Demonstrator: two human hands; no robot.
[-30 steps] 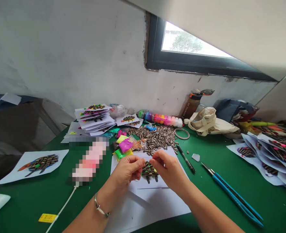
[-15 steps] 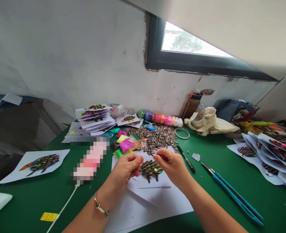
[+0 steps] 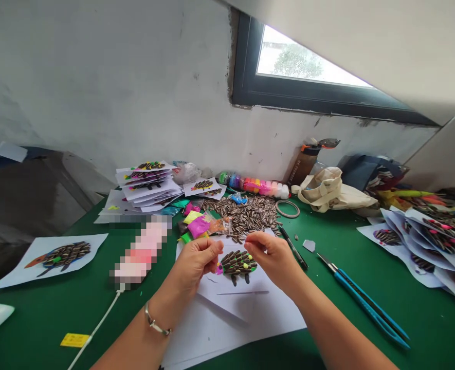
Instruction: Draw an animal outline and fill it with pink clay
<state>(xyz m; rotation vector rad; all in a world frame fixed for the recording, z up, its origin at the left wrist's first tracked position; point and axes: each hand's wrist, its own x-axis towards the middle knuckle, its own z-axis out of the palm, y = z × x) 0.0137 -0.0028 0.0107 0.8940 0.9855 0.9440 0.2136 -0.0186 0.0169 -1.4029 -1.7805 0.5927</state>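
My left hand (image 3: 199,261), with a bracelet on the wrist, is closed in a pinch at the left edge of a seed-covered animal picture (image 3: 237,263). My right hand (image 3: 271,257) pinches thumb to fingers just above the picture's right side. Whatever lies between the fingers of either hand is too small or hidden to name. Striped sunflower seeds cover the animal's body, with yellow-green dots, a pink bit at the left and dark legs below. It is on a white sheet, over more white paper (image 3: 227,334).
Behind are loose sunflower seeds (image 3: 250,213) and bagged coloured clay (image 3: 197,226). A black pen (image 3: 293,249) and blue tweezers (image 3: 369,306) lie right. Stacked seed pictures (image 3: 150,192) stand back left, more pictures (image 3: 423,246) far right. A white cable (image 3: 99,324) crosses the left.
The gap between my hands has widened slightly, and more of the picture's pink left end shows. The whole view has shifted a little.
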